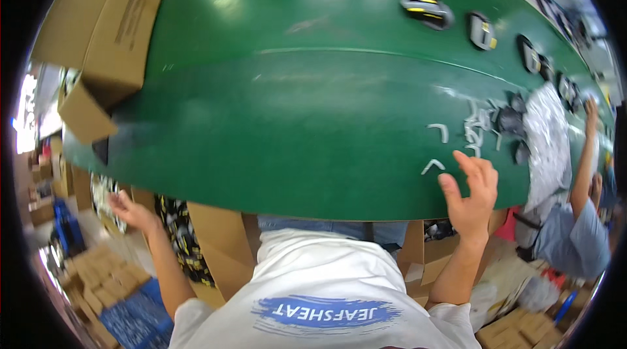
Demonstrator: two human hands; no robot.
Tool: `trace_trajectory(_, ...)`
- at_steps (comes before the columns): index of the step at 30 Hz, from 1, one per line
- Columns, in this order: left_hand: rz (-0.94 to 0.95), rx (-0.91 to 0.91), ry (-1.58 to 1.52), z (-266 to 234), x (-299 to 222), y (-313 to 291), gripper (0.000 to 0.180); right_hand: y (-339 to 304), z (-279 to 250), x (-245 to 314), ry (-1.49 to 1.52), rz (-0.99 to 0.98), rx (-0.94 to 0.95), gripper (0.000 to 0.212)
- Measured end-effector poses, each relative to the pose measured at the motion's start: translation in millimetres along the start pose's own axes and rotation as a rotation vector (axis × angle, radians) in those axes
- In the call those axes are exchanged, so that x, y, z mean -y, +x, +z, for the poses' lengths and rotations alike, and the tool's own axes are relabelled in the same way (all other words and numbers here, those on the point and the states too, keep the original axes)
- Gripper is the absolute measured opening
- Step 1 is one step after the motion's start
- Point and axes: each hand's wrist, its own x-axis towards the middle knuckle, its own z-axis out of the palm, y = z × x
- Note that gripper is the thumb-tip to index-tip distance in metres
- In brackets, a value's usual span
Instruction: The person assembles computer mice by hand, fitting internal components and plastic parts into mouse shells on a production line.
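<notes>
At 10 o'clock, a carton (108, 29) stands on the table (294, 153); at 8 o'clock, the left hand (134, 212) is empty, fingers loosely extended, off the table edge. At 3 o'clock, two white strips (445, 130) lie beside the right hand (475, 195), also empty, thumb and fingers apart; a plastic bag (548, 140) lies farther right.
</notes>
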Motion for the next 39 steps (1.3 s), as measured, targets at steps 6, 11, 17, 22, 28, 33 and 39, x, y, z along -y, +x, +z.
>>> trace_trajectory(6,0.817,0.883,-0.200,209,-258,-104,0.050,-14,28,1,-0.032,0.079,-0.020,0.059)
trace_trajectory(11,0.848,1.358,-0.451,390,-392,-237,0.063,-3,30,-4,0.063,0.094,-0.103,0.014)
trace_trajectory(17,1.167,1.228,-0.041,526,-446,-351,0.069,-4,36,-2,0.061,0.098,-0.137,0.014)
trace_trajectory(22,0.760,1.294,0.158,551,-493,-379,0.078,-2,38,-3,0.055,0.125,-0.151,0.015)
trace_trajectory(28,0.729,1.498,0.321,530,-574,-429,0.110,1,37,-9,0.104,0.134,-0.150,0.016)
trace_trajectory(33,0.798,1.641,0.533,539,-583,-438,0.124,4,36,-7,0.110,0.139,-0.120,0.018)
trace_trajectory(39,1.033,1.715,0.452,506,-556,-419,0.120,-2,37,-8,0.118,0.141,-0.125,0.017)
